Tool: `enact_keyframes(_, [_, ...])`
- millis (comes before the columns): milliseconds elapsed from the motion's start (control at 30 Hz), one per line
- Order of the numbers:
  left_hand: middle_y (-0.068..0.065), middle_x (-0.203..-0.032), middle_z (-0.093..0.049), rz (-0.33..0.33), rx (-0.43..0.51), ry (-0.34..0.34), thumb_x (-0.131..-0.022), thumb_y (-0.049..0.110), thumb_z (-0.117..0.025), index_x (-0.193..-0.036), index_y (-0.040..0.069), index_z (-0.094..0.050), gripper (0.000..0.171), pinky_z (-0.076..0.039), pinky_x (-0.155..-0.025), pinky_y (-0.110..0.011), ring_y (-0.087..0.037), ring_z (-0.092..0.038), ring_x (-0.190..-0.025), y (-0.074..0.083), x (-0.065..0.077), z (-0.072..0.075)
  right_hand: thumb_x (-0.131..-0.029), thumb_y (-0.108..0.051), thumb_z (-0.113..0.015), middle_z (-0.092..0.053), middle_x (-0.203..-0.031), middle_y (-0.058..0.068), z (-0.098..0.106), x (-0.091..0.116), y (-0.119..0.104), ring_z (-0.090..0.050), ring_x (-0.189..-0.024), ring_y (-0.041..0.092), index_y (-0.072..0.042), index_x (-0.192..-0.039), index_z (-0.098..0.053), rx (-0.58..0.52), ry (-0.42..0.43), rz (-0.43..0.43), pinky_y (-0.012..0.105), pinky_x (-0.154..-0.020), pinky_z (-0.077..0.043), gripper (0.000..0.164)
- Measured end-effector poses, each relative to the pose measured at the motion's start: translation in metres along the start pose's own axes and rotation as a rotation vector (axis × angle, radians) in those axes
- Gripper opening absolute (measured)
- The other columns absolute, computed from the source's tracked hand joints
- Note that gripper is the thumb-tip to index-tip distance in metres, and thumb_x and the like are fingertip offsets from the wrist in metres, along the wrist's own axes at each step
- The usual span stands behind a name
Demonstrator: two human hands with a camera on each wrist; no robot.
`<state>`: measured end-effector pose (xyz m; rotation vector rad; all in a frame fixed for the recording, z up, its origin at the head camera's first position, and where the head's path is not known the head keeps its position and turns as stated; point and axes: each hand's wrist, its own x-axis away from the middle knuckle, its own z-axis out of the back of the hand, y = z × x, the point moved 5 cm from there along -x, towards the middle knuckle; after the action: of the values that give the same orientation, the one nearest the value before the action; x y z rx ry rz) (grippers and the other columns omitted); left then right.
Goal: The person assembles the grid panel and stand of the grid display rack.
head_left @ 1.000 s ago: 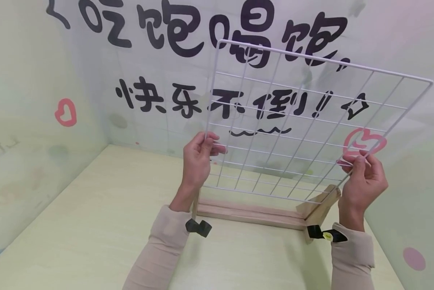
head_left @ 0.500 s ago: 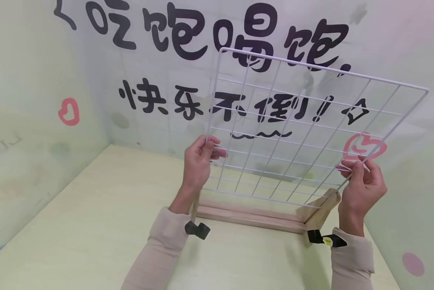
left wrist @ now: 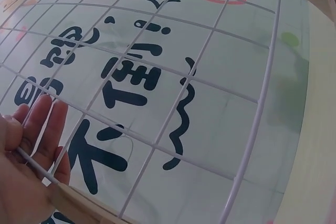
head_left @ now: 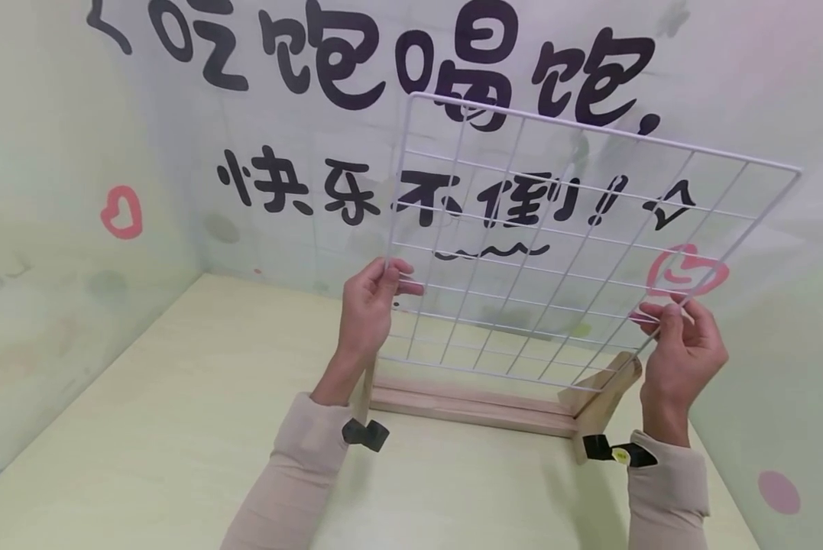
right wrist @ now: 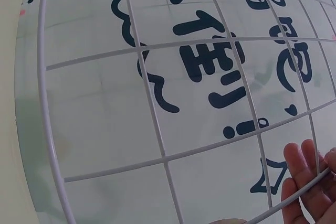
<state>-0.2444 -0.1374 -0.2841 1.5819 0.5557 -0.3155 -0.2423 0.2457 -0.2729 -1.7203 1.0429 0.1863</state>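
A white wire grid panel (head_left: 521, 114) is held tilted up in front of the wall, one hand at each side. My left hand (head_left: 367, 309) grips its left edge wire, thumb on the near side and fingers behind. On the right edge wire, low down, my right hand (head_left: 686, 347) has a similar pinch. Below the panel stands a wooden frame, with a crossbar (head_left: 473, 409) and a slanted right side piece (head_left: 607, 389). Whether the panel's lower edge touches this wood cannot be told. Fingers show through the mesh in both wrist views.
The pale wooden tabletop (head_left: 198, 428) carries the frame. Behind it rises a wall (head_left: 280, 252) with large black lettering and pink hearts, and more walls close in at left and right. Black straps with small devices sit on both wrists.
The panel's top edge has come down a little against the wall lettering, its right corner also shifting slightly left. Both hands have dipped slightly and keep their hold.
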Motion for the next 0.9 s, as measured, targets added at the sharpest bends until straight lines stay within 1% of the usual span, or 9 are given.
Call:
enact_keyframes(167, [-0.021, -0.100, -0.070, 0.034, -0.001, -0.028, -0.105, 0.014, -0.047, -0.106, -0.007, -0.062, 0.026, -0.030, -0.053, -0.025, -0.002, -0.071, -0.084, -0.0038, 0.0006, 0.0005, -0.093, -0.004, -0.066, -0.074, -0.077, 0.010, 0.0028, 0.0012, -0.0001, -0.071, -0.064, 0.016, 0.014, -0.109, -0.065, 0.035, -0.008, -0.011, 0.020, -0.067, -0.058, 0.025])
enact_keyframes(300, [-0.024, -0.101, -0.070, 0.052, -0.018, -0.043, -0.105, 0.016, -0.047, -0.107, -0.003, -0.063, 0.025, -0.031, -0.054, -0.027, -0.004, -0.071, -0.086, -0.0064, 0.0011, 0.0016, -0.093, -0.003, -0.066, -0.074, -0.076, 0.010, 0.0040, 0.0003, 0.0010, -0.071, -0.062, 0.016, 0.014, -0.109, -0.065, 0.024, -0.021, -0.016, 0.020, -0.065, -0.058, 0.023])
enact_keyframes(400, [-0.024, -0.100, -0.070, 0.044, -0.028, -0.038, -0.105, 0.016, -0.046, -0.106, -0.004, -0.063, 0.025, -0.038, -0.060, -0.023, -0.004, -0.071, -0.086, -0.0055, 0.0007, 0.0032, -0.093, -0.002, -0.065, -0.074, -0.075, 0.010, 0.0025, -0.0013, 0.0022, -0.070, -0.061, 0.017, 0.014, -0.108, -0.065, 0.016, -0.033, -0.013, 0.021, -0.064, -0.058, 0.021])
enact_keyframes(533, [-0.022, -0.101, -0.070, 0.028, -0.030, -0.031, -0.105, 0.015, -0.046, -0.106, -0.005, -0.063, 0.026, -0.038, -0.061, -0.023, -0.003, -0.071, -0.086, -0.0043, 0.0009, 0.0051, -0.094, -0.002, -0.064, -0.074, -0.076, 0.010, -0.0010, -0.0023, 0.0036, -0.071, -0.062, 0.016, 0.014, -0.108, -0.065, 0.014, -0.052, -0.007, 0.022, -0.065, -0.057, 0.021])
enact_keyframes(633, [-0.021, -0.102, -0.069, 0.027, -0.023, -0.024, -0.105, 0.015, -0.046, -0.106, -0.005, -0.062, 0.026, -0.043, -0.064, -0.022, -0.003, -0.071, -0.086, -0.0052, 0.0016, 0.0060, -0.094, -0.001, -0.064, -0.075, -0.076, 0.010, -0.0020, -0.0018, 0.0047, -0.071, -0.062, 0.016, 0.012, -0.107, -0.066, 0.006, -0.058, -0.020, 0.021, -0.063, -0.056, 0.019])
enact_keyframes(700, [-0.020, -0.101, -0.069, 0.028, -0.022, -0.025, -0.105, 0.015, -0.046, -0.106, -0.005, -0.062, 0.026, -0.049, -0.074, -0.022, -0.005, -0.071, -0.087, -0.0061, 0.0022, 0.0059, -0.094, -0.001, -0.064, -0.074, -0.076, 0.010, -0.0005, -0.0002, 0.0056, -0.071, -0.061, 0.016, 0.012, -0.106, -0.067, 0.006, -0.053, -0.031, 0.021, -0.062, -0.056, 0.018])
enact_keyframes(800, [-0.020, -0.100, -0.069, 0.026, -0.020, -0.033, -0.105, 0.014, -0.046, -0.105, -0.006, -0.062, 0.026, -0.051, -0.085, -0.024, -0.007, -0.072, -0.086, -0.0075, 0.0026, 0.0044, -0.094, 0.000, -0.063, -0.074, -0.075, 0.010, 0.0036, 0.0027, 0.0064, -0.071, -0.061, 0.016, 0.012, -0.104, -0.067, 0.012, -0.037, -0.039, 0.021, -0.062, -0.056, 0.016])
enact_keyframes(833, [-0.021, -0.100, -0.069, 0.026, -0.024, -0.037, -0.105, 0.014, -0.046, -0.105, -0.006, -0.062, 0.026, -0.051, -0.084, -0.025, -0.006, -0.071, -0.086, -0.0076, 0.0025, 0.0038, -0.094, 0.001, -0.062, -0.074, -0.074, 0.010, 0.0046, 0.0035, 0.0067, -0.071, -0.061, 0.017, 0.012, -0.104, -0.067, 0.015, -0.032, -0.040, 0.021, -0.062, -0.055, 0.015])
enact_keyframes(900, [-0.020, -0.098, -0.070, 0.024, -0.041, -0.039, -0.105, 0.015, -0.046, -0.104, -0.005, -0.062, 0.025, -0.049, -0.082, -0.024, -0.011, -0.072, -0.087, -0.0073, 0.0022, 0.0040, -0.094, 0.001, -0.063, -0.074, -0.074, 0.010, 0.0053, 0.0049, 0.0067, -0.071, -0.060, 0.017, 0.012, -0.104, -0.067, 0.009, -0.030, -0.040, 0.021, -0.061, -0.055, 0.015])
